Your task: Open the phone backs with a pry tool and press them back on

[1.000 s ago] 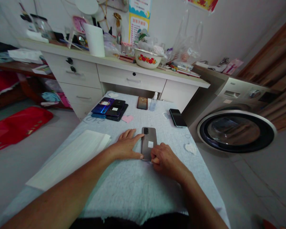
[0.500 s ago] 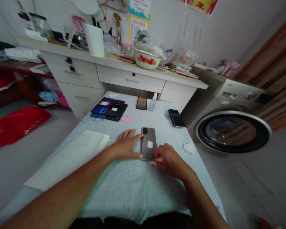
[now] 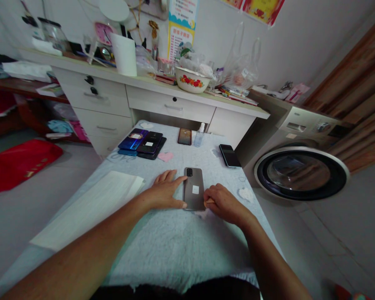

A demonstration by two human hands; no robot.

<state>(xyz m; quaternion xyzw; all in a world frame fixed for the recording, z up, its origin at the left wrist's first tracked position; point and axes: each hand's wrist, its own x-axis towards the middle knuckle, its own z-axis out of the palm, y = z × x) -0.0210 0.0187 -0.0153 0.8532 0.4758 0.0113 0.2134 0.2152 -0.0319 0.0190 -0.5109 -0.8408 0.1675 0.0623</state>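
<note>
A grey smartphone lies back side up on the cloth-covered table, its camera block at the top left and a small white sticker in the middle. My left hand is spread flat on the cloth, thumb and index fingertip touching the phone's left edge. Curled against the lower right edge is my right hand. Its fingers are closed; something small and orange-tan shows at them, too little to name.
Several stacked phones lie at the back left. Toward the back are a brown phone, a clear spray bottle and a black phone. A whitish folded sheet lies left. A washing machine stands at right.
The right hand has shifted slightly up along the phone's right edge. The left hand and the phone stay where they were; the whole view has turned a little.
</note>
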